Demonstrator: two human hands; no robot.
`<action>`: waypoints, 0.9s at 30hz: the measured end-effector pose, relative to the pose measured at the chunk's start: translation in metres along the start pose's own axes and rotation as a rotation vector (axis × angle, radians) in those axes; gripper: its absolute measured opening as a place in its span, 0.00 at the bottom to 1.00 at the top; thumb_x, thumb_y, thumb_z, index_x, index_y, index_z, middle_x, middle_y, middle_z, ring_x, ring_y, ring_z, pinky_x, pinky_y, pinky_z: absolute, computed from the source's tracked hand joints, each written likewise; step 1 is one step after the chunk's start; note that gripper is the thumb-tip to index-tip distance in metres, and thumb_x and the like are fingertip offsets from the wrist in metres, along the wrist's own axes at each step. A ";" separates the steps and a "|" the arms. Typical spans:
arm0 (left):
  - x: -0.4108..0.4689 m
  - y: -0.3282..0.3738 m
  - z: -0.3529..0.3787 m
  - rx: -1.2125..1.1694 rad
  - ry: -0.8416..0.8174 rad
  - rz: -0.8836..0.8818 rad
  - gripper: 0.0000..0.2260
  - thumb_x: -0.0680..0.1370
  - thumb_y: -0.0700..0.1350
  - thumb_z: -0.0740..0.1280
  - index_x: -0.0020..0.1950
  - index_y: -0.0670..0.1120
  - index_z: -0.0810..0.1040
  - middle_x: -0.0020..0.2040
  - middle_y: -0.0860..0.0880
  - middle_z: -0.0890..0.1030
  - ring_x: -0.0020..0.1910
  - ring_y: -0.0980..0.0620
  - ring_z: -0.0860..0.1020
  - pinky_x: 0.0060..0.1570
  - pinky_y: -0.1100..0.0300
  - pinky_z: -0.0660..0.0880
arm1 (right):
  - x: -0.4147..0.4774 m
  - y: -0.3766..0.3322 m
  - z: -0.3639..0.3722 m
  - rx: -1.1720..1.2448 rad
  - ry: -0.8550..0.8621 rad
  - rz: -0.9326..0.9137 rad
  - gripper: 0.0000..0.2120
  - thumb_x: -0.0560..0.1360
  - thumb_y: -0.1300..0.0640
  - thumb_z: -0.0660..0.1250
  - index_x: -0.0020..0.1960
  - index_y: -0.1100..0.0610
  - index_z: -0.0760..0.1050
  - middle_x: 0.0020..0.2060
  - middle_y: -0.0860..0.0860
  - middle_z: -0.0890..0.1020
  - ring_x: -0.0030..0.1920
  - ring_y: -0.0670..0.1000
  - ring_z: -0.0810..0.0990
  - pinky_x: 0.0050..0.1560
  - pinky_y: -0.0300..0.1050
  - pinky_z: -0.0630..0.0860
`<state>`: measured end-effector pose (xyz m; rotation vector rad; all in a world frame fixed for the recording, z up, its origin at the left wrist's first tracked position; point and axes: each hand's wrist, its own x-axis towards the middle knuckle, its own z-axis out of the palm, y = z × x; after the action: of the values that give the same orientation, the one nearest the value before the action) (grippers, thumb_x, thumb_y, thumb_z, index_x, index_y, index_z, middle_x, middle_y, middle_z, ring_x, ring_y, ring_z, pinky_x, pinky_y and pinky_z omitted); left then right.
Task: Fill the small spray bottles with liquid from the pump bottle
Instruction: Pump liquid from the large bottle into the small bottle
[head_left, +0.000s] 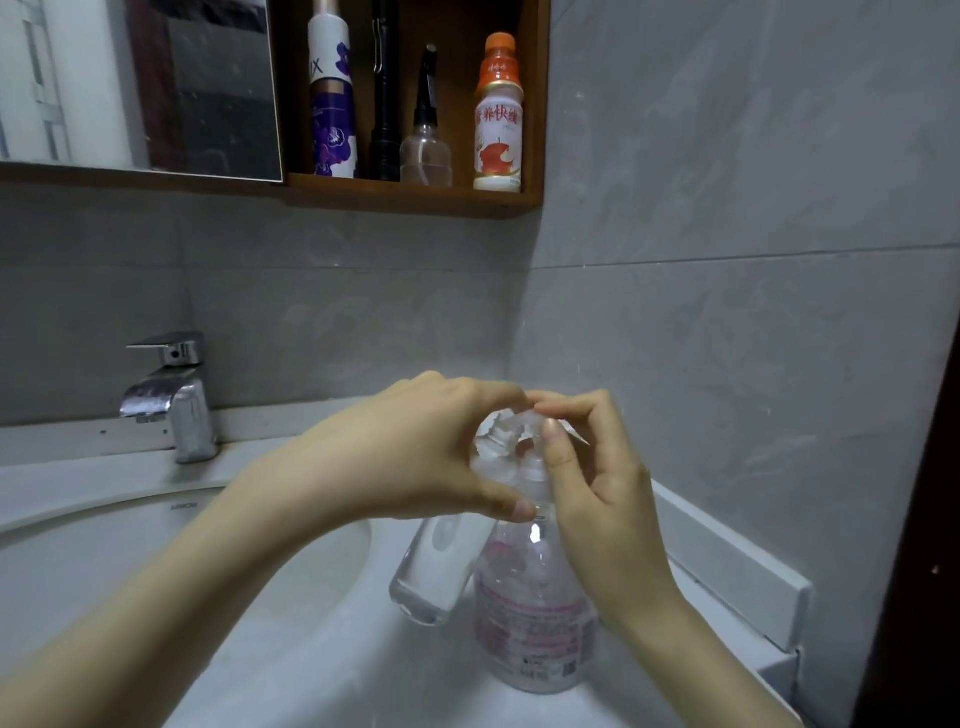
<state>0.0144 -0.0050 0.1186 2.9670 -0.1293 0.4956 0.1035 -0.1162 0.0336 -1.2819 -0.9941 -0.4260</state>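
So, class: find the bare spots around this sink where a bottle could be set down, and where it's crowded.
Bare counter lies between the faucet and the left hand, behind the basin, and in front of the pump bottle. Crowded: around the pump, where the right hand and small spray bottle meet; the shelf too.

The left hand (415, 457) covers the neck of the small bottle (434, 577), so there's no telling whether its mouth meets the spout. Fingers (558, 452) of the right hand (597, 509) hide most of the pump head on the pump bottle (535, 613), whose label is too blurred to read. Up on the shelf (415, 200), the purple can (332, 119) and the black torch (384, 104) lose their tops to the frame edge.
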 end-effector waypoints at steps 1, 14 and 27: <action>0.000 0.000 0.000 0.000 0.005 0.009 0.30 0.67 0.61 0.72 0.67 0.68 0.64 0.30 0.69 0.73 0.36 0.67 0.71 0.33 0.69 0.65 | 0.000 0.000 0.001 -0.023 0.004 -0.012 0.04 0.77 0.56 0.58 0.46 0.49 0.71 0.51 0.40 0.80 0.47 0.41 0.81 0.44 0.29 0.73; 0.001 0.001 0.003 0.000 -0.015 0.034 0.31 0.66 0.59 0.74 0.65 0.72 0.65 0.25 0.69 0.72 0.30 0.68 0.70 0.28 0.70 0.64 | -0.002 0.003 0.005 -0.195 0.060 -0.184 0.11 0.77 0.59 0.57 0.44 0.43 0.68 0.49 0.36 0.79 0.48 0.39 0.80 0.44 0.25 0.70; 0.000 0.002 0.001 -0.024 -0.056 0.051 0.32 0.66 0.59 0.74 0.65 0.74 0.62 0.29 0.78 0.68 0.33 0.72 0.70 0.29 0.69 0.63 | -0.004 0.003 0.005 -0.205 0.032 -0.129 0.14 0.75 0.56 0.55 0.47 0.34 0.66 0.54 0.34 0.77 0.36 0.37 0.76 0.39 0.25 0.67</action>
<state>0.0147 -0.0076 0.1177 2.9615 -0.2159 0.4144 0.1021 -0.1114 0.0284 -1.3931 -1.0290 -0.6599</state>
